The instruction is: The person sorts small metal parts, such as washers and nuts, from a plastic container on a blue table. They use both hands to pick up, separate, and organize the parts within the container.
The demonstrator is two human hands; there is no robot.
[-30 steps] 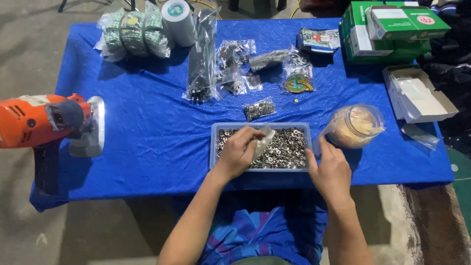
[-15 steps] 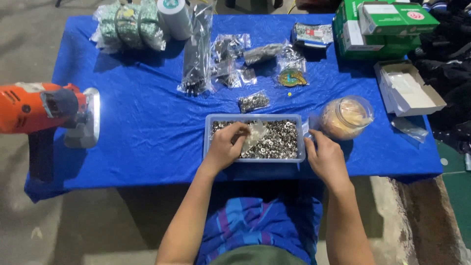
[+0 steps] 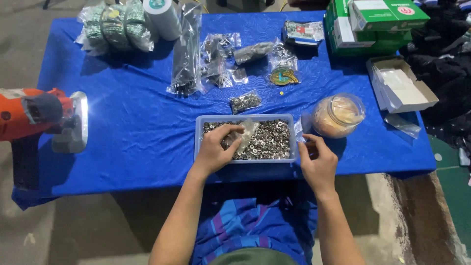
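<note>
My left hand point(image 3: 213, 149) is in the blue plastic tray point(image 3: 197, 140) of small metal rings, which sits at the near edge of the desk point(image 3: 132, 122), about in the middle. My grip there is closed around a small clear plastic bag point(image 3: 244, 135), fingers pinching it so it lies right on top of the pile of rings point(image 3: 272, 140).

My right hand point(image 3: 318, 164) is just off the right end of the tray, right at the near edge of the desk. Its grip is narrow, thumb and fingertips pinched on another bit of clear plastic point(image 3: 300, 131) that pokes up between the tray and the jar. Can't tell if there's anything inside it.

The round clear jar point(image 3: 338, 115) with something tan in it lies on its side just right of the tray. A tiny bag of the same kind of metal bits point(image 3: 245, 102) sits just behind the tray. Further back there's a bunch of clear bags with dark hardware point(image 3: 189, 49), a white roll point(image 3: 162, 17), and some green bundles in plastic point(image 3: 115, 24) at the far left corner. Green and white boxes point(image 3: 375, 22) are stacked at the far right corner, with an open white box point(image 3: 402, 88) near the right edge. An orange power tool point(image 3: 34, 115) hangs over the left edge.
</note>
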